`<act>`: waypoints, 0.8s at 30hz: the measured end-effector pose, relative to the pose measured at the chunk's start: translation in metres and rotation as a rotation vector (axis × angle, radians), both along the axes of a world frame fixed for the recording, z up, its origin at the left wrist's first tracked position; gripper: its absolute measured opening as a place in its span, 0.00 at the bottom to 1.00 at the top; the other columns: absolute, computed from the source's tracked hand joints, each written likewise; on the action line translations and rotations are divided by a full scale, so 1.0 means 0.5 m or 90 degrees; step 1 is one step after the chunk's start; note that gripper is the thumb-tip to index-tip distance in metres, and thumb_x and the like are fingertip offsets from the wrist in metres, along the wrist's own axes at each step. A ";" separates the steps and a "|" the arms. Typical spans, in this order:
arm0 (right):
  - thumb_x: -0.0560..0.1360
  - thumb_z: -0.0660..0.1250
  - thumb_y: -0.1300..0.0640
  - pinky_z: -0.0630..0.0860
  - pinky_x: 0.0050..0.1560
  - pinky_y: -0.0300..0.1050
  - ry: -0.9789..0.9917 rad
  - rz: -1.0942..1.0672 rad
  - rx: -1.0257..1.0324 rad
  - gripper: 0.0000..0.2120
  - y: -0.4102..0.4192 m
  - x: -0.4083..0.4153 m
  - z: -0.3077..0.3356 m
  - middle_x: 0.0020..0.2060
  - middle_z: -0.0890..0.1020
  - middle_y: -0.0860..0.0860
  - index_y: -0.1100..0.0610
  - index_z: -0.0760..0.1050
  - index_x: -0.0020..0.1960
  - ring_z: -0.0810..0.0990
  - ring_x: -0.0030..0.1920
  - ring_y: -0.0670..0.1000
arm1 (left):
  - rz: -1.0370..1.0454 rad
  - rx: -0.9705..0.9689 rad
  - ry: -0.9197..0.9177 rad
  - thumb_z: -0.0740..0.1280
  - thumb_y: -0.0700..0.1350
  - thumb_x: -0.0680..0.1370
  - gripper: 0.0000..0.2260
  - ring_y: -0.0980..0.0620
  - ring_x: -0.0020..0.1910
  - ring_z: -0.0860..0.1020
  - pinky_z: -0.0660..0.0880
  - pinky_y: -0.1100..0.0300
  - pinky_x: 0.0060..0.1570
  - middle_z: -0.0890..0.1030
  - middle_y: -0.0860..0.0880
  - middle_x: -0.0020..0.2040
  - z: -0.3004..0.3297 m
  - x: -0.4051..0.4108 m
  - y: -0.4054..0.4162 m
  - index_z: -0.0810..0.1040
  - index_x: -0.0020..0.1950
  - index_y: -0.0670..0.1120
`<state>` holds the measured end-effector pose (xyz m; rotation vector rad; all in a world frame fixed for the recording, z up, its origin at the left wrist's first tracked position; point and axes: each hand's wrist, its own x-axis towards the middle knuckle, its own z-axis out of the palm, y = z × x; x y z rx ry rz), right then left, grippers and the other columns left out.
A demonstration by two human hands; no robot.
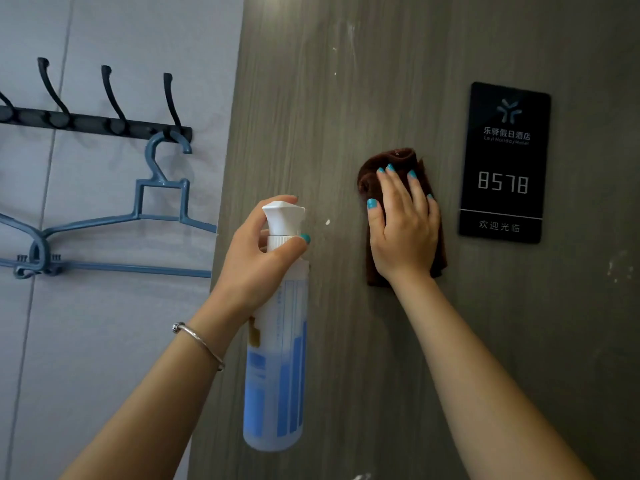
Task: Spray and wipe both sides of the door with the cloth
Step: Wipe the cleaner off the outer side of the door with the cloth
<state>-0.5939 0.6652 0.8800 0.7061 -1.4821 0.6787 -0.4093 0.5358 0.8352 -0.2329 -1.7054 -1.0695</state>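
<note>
Centrally, a brown cloth [401,188] is pressed flat against the door [346,98] by the right hand [403,230], while a spray bottle [277,341] is gripped by the left hand [256,258].

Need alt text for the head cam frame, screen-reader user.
The right hand presses a brown cloth flat against a grey wood-grain door, beside a black room sign reading 8578. The left hand holds a white spray bottle upright; blue hangers hang from wall hooks on the left.

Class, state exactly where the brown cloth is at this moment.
In the head view, the brown cloth lies flat against the grey door under the right hand, just left of the black room sign.
</note>
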 end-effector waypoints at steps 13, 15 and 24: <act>0.81 0.54 0.50 0.62 0.71 0.60 0.024 -0.027 0.100 0.22 -0.089 0.079 -0.235 0.73 0.71 0.48 0.52 0.68 0.74 0.65 0.75 0.55 | 0.142 -0.055 0.007 0.70 0.44 0.77 0.19 0.45 0.45 0.80 0.78 0.55 0.43 0.81 0.44 0.47 0.002 0.082 -0.058 0.72 0.66 0.57; 0.81 0.53 0.49 0.63 0.71 0.61 0.004 -0.033 0.119 0.23 -0.085 0.087 -0.211 0.73 0.70 0.48 0.52 0.68 0.74 0.65 0.75 0.55 | 0.151 -0.061 0.002 0.70 0.44 0.77 0.19 0.44 0.45 0.80 0.78 0.53 0.44 0.81 0.45 0.47 -0.003 0.095 -0.067 0.72 0.65 0.57; 0.83 0.53 0.51 0.57 0.74 0.58 -0.065 -0.015 0.134 0.22 -0.095 0.109 -0.098 0.76 0.66 0.48 0.52 0.64 0.76 0.59 0.77 0.54 | 0.157 -0.060 0.022 0.69 0.45 0.78 0.18 0.48 0.45 0.79 0.76 0.57 0.41 0.79 0.47 0.47 0.001 0.124 -0.111 0.70 0.64 0.59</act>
